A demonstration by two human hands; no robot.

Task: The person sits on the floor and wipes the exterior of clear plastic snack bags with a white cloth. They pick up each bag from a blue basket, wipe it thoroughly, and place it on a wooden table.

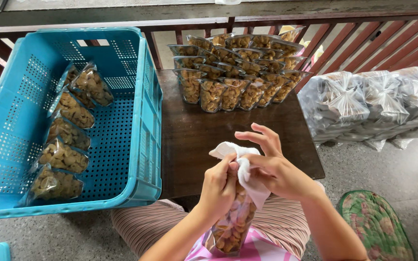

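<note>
Wiping a clear snack bag (232,222) with a white cloth (244,166), left hand (218,186) clenched around the bag's neck, right hand (273,166) pinching the cloth, fingers half spread.

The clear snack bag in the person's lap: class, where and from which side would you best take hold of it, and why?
Probably at the upper neck of the snack bag, coming from above. It hangs upright with the heavy filling low, and the left hand already pinches the top while the right hand presses a white cloth there. The bulging body looks slippery and crushable.
</note>
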